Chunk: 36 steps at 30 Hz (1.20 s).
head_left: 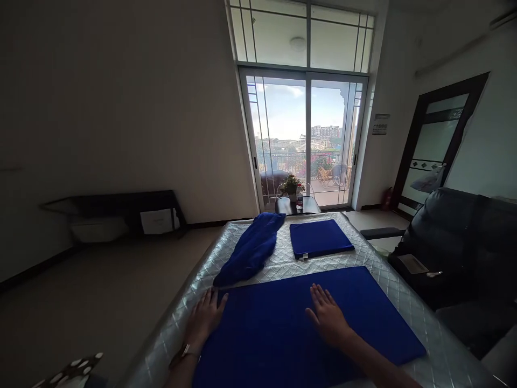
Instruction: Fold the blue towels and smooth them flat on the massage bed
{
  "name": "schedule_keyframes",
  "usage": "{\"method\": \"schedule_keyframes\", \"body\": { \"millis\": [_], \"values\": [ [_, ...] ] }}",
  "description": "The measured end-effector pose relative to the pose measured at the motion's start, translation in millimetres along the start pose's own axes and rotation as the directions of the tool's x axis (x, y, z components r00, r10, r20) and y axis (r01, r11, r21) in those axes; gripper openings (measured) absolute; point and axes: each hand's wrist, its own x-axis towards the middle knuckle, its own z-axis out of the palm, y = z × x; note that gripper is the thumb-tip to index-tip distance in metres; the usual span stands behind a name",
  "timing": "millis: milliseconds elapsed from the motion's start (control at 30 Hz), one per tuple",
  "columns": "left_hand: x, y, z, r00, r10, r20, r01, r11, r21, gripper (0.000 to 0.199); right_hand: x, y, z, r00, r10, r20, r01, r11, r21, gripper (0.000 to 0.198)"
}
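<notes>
A blue cloth [278, 328] lies spread flat on the silvery quilted mattress [181, 307]. Flat on the middle of this cloth rests my right hand [326, 315], fingers stretched out and thumb apart. My left hand [207, 315] lies at the cloth's left edge, its fingers extended and its thumb over the blue fabric; a bracelet is on that wrist. Beyond the hands, a neatly folded blue cloth [321, 237] with a small white label sits to the right. A bunched, loosely gathered blue cloth [252, 248] stretches along the left side of the mattress.
A small dark table [309, 205] with a potted plant [291, 185] and a bottle [299, 198] stands beyond the mattress, before glass sliding doors [283, 124]. On the right is a black leather sofa [456, 253]. A low dark bench [121, 215] stands along the left wall.
</notes>
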Motion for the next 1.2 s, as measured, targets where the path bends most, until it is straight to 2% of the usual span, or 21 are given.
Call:
{"method": "schedule_keyframes", "body": {
  "millis": [100, 167, 233, 400, 633, 700, 767, 833, 867, 933, 1000, 1100, 1200],
  "values": [
    [1.0, 1.6, -1.3, 0.996, -0.038, 0.076, 0.037, 0.999, 0.005, 0.077, -1.2, -24.1, 11.5, 0.996, -0.040, 0.078, 0.037, 0.999, 0.032, 0.070],
    [1.7, 1.2, -0.2, 0.995, -0.047, 0.091, 0.047, 0.999, 0.001, 0.079, -5.4, -21.7, 12.3, 0.995, -0.031, 0.095, 0.028, 0.999, 0.029, 0.070],
    [1.9, -0.2, 2.0, 0.997, -0.042, 0.069, 0.042, 0.999, -0.006, 0.078, -11.7, -7.7, 8.8, 0.996, -0.004, 0.086, 0.003, 1.000, 0.018, 0.071],
    [0.0, -1.6, 2.6, 1.000, 0.016, 0.012, -0.016, 1.000, -0.017, 0.071, -34.7, 60.1, -4.7, 0.988, 0.154, 0.012, -0.153, 0.987, -0.053, 0.074],
    [-1.7, 6.4, -11.5, 0.992, -0.055, 0.111, 0.056, 0.998, -0.009, 0.080, -74.0, 197.0, -14.3, 0.910, 0.365, -0.195, -0.406, 0.879, -0.249, 0.071],
    [-1.9, 7.7, -13.5, 0.993, -0.057, 0.104, 0.058, 0.998, -0.010, 0.080, -80.3, 220.5, -16.9, 0.876, 0.397, -0.274, -0.469, 0.834, -0.291, 0.070],
    [-1.6, 8.0, -13.5, 0.993, -0.063, 0.100, 0.064, 0.998, -0.002, 0.079, -80.7, 224.3, -20.2, 0.839, 0.399, -0.369, -0.513, 0.807, -0.293, 0.069],
    [-0.9, 7.3, -11.7, 0.993, -0.060, 0.103, 0.060, 0.998, 0.009, 0.079, -74.9, 204.9, -22.4, 0.836, 0.355, -0.419, -0.488, 0.831, -0.269, 0.067],
    [-0.4, 6.7, -10.4, 0.993, -0.057, 0.102, 0.056, 0.998, 0.014, 0.080, -70.0, 186.8, -21.9, 0.854, 0.314, -0.415, -0.441, 0.861, -0.255, 0.065],
    [0.5, 5.2, -6.9, 0.994, -0.055, 0.095, 0.054, 0.998, 0.020, 0.081, -58.4, 137.7, -15.5, 0.918, 0.182, -0.351, -0.275, 0.933, -0.234, 0.061],
    [1.1, 3.4, -3.0, 0.995, -0.058, 0.079, 0.056, 0.998, 0.025, 0.081, -47.2, 80.0, -1.0, 0.957, 0.042, -0.289, -0.100, 0.977, -0.189, 0.059],
    [1.0, 1.3, 1.9, 0.998, -0.029, 0.049, 0.028, 0.999, 0.026, 0.077, -37.7, 2.6, 26.9, 0.984, -0.111, -0.142, 0.104, 0.993, -0.058, 0.067],
    [0.4, 0.4, 3.9, 0.999, -0.015, 0.034, 0.014, 1.000, 0.024, 0.076, -38.8, -40.6, 42.9, 0.984, -0.172, 0.049, 0.167, 0.983, 0.078, 0.071]
  ]
}}
